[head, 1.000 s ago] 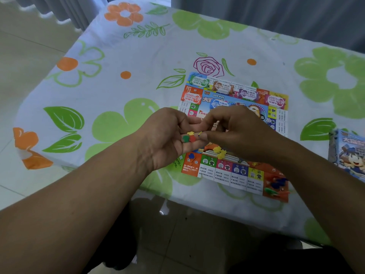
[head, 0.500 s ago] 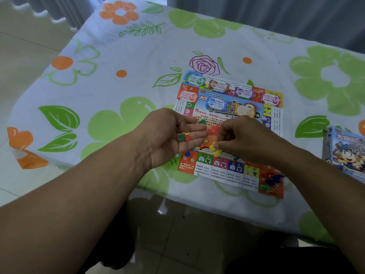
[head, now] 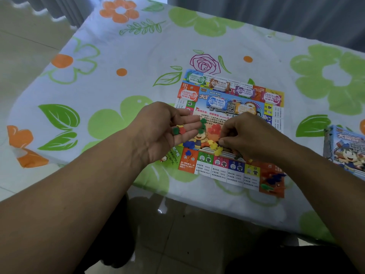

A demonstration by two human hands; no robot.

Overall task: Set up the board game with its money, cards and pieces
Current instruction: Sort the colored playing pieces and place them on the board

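A colourful paper game board lies on the flowered tablecloth near the front edge. Several small stacks of play money sit along its far side and centre. My left hand is held palm up over the board's left edge, carrying small green, red and yellow pieces on its straight fingers. My right hand is curled over the board's middle, its fingertips down at a cluster of yellow pieces; I cannot tell whether it pinches one. Green pieces, blue pieces and more pieces at the near right corner lie on the board.
The blue game box stands at the table's right edge. The table carries a white cloth with green and orange flowers. Its front edge runs just below the board, with tiled floor beneath. Curtains hang behind the table.
My hands have come apart. The right hand has moved down from the left palm to the yellow pieces on the board. The left hand has opened flatter with the pieces on it.
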